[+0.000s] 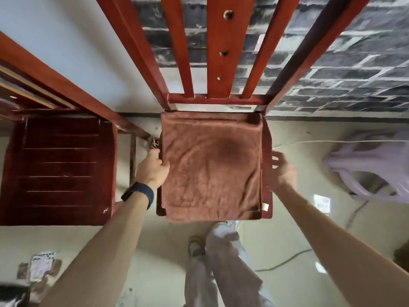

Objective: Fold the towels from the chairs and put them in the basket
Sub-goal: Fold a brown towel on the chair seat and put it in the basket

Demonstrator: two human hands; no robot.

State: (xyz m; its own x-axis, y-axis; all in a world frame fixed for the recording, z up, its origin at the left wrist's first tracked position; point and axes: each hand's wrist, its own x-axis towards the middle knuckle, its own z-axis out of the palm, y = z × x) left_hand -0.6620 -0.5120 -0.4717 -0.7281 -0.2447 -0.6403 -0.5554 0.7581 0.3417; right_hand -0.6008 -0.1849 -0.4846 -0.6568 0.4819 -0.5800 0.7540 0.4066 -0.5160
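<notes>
Bare forearms reach forward over pale trouser legs (221, 262). Between them a brown terry towel (210, 165), folded into a square, lies flat on the seat of a red wooden chair (221, 63). The left hand (153, 168), with a dark watch (138, 193) on its wrist, grips the towel's left edge. The right hand (281, 171), blurred, is spread open just beside the seat's right rail. A slatted second chair (59, 169) stands to the left. At right, a lilac plastic shape (371, 165) is too blurred to show any contents.
</notes>
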